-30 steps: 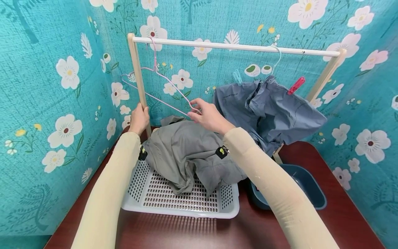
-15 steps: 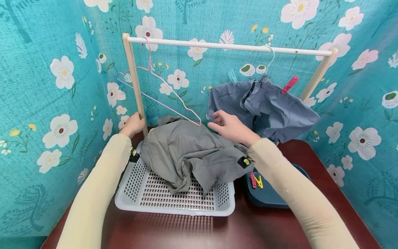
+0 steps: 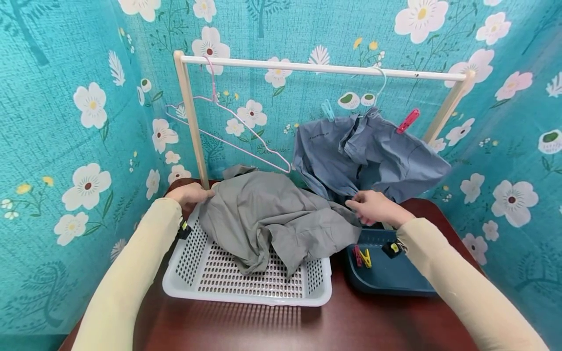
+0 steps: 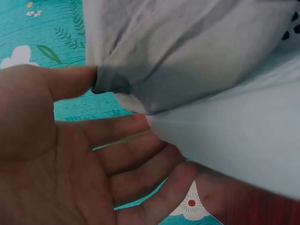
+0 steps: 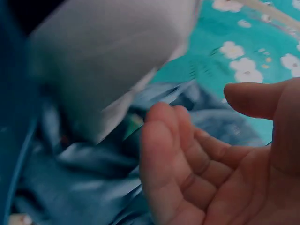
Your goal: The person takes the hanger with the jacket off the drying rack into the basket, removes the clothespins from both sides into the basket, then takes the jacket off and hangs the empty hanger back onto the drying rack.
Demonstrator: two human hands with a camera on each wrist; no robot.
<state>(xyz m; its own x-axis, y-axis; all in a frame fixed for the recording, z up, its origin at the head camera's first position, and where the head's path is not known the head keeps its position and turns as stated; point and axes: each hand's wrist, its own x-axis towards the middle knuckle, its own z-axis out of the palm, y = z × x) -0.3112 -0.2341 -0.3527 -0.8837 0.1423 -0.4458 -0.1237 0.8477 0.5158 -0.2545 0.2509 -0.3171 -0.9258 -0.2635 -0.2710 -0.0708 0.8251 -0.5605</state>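
A crumpled grey garment (image 3: 272,209) lies in the light grey perforated basket (image 3: 247,299). At its left end is my left hand (image 3: 191,193); the left wrist view shows the thumb (image 4: 72,82) against the cloth edge and fairly straight fingers (image 4: 136,154) below, by the basket's rim. My right hand (image 3: 375,208) is beside the garment's right end, beneath a hanging blue garment (image 3: 386,151). In the right wrist view its thumb and loosely bent fingers (image 5: 159,145) are apart with nothing between them. A bare pink hanger (image 3: 213,87) hangs above the basket.
A white rod (image 3: 281,64) on wooden posts (image 3: 190,117) spans the back. Light blue (image 3: 328,110) and red clothespins (image 3: 408,121) are on the blue garment. A dark blue bin (image 3: 395,273) at right holds pink (image 3: 357,255) and yellow clothespins (image 3: 366,258).
My right hand has let go of the pink hanger and moved right and down to the grey garment's right end. My left hand has left the wooden post and come down to the garment's left end.
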